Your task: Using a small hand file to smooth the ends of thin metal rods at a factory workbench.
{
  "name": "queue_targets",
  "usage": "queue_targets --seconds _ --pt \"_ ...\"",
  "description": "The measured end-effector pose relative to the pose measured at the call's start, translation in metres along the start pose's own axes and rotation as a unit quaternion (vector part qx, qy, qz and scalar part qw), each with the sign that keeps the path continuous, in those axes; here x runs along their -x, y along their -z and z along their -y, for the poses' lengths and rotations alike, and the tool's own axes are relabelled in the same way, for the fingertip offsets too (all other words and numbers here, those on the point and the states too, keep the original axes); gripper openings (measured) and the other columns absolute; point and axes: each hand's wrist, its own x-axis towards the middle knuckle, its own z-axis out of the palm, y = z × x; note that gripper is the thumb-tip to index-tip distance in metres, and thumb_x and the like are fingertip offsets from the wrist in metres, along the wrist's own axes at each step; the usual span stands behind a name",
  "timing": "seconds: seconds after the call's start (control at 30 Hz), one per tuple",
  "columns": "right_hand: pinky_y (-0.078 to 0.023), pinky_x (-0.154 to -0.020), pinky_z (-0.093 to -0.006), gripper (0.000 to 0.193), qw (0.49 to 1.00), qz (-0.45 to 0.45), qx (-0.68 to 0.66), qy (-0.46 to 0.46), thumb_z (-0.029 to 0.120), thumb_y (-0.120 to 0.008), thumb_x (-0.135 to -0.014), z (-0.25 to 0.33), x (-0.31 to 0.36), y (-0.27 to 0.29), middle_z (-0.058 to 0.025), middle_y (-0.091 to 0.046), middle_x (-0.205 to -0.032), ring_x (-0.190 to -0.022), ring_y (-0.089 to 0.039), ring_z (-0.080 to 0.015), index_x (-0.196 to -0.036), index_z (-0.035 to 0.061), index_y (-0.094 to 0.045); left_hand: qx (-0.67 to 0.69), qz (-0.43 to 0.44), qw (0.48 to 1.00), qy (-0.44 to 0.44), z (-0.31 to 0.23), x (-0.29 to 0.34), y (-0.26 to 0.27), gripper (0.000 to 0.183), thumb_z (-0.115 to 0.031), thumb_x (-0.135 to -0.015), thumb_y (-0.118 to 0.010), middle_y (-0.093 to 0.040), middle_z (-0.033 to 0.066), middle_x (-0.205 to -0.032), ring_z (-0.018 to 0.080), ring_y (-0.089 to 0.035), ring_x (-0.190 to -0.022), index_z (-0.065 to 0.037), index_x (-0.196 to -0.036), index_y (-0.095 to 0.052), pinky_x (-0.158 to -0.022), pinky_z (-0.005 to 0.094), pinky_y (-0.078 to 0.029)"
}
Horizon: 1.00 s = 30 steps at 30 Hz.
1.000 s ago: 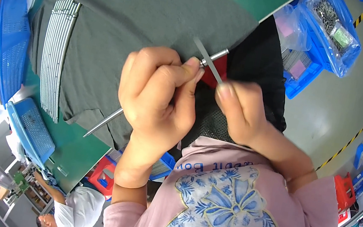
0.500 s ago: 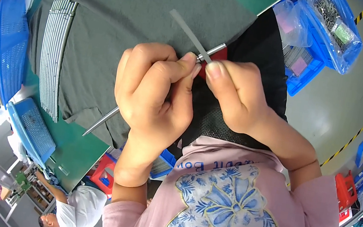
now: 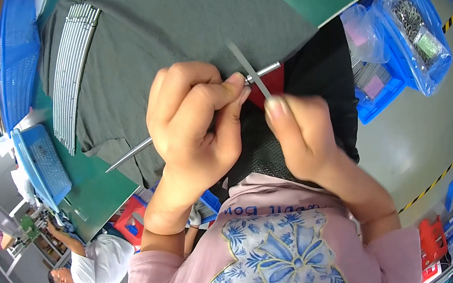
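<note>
My left hand point(image 3: 195, 115) is closed round a thin metal rod point(image 3: 131, 153), which slants from lower left to upper right. The rod's short end pokes out past my thumb and fingertip, with a small dark notch or collar near the grip. In my right hand point(image 3: 303, 134) is a flat grey file point(image 3: 243, 62), pinched at its near end between thumb and fingers. It lies crosswise over the rod's protruding end, just beside my left fingertips. Its far tip is smeared by motion. A row of similar metal rods point(image 3: 70, 77) lies on the dark grey cloth point(image 3: 141, 5) to the left.
Blue baskets point(image 3: 16, 56) stand along the table's left side. At the upper right, blue bins point(image 3: 391, 85) hold rods and small metal parts in plastic bags. A red patch point(image 3: 272, 86) shows under the rod's end. Another person point(image 3: 99, 264) in white is at the lower left.
The file has slid back across the rod, toward my body and to the right, with my right hand. My left hand keeps its grip on the rod; the whole view shifts slightly.
</note>
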Motion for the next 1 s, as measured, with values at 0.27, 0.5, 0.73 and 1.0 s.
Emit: queue_targets --seconds 0.27,0.5,0.73,1.0 --pt "-0.037 -0.047 -0.0368 0.033 0.999 0.015 -0.044 0.001 0.016 -0.046 -0.094 -0.022 0.037 0.012 -0.0122 -0.046 -0.055 -0.046 -0.048 -0.0289 -0.066 0.0017 -0.050 -0.002 0.008 1.000 -0.006 0.001 0.000 0.003 0.018 0.004 -0.065 -0.075 -0.054 0.0055 -0.072 0.0203 -0.048 -0.062 -0.004 -0.071 -0.060 -0.055 0.0308 -0.037" --pt "-0.024 -0.046 -0.0217 0.029 0.965 -0.209 -0.143 0.064 0.015 -0.065 -0.084 -0.037 -0.005 0.022 0.0064 -0.040 -0.056 -0.048 -0.033 -0.0023 -0.106 -0.0023 -0.057 -0.009 0.016 1.000 -0.011 0.003 -0.002 0.007 0.015 0.000 -0.068 -0.076 -0.054 0.0053 -0.073 0.0200 -0.048 -0.063 -0.004 -0.077 -0.065 -0.057 0.0311 -0.037" --pt "-0.043 -0.053 -0.0182 0.016 0.930 -0.151 -0.333 -0.046 0.008 -0.067 -0.087 -0.028 -0.022 0.012 -0.0016 -0.062 -0.073 -0.059 -0.055 -0.0031 -0.093 -0.0010 -0.056 -0.015 0.038 0.999 0.010 0.001 -0.002 0.009 0.014 -0.001 -0.069 -0.075 -0.055 0.0048 -0.075 0.0198 -0.049 -0.064 -0.004 -0.080 -0.066 -0.058 0.0314 -0.038" --pt "-0.031 -0.049 -0.0161 0.014 0.918 -0.144 -0.368 0.014 0.009 -0.071 -0.085 0.004 -0.011 0.004 0.0059 -0.056 -0.069 -0.057 -0.044 0.0019 -0.087 0.0017 -0.058 -0.009 0.042 0.999 0.013 0.004 -0.001 0.009 0.014 -0.001 -0.069 -0.075 -0.055 0.0050 -0.075 0.0209 -0.050 -0.065 -0.004 -0.080 -0.066 -0.059 0.0318 -0.040"
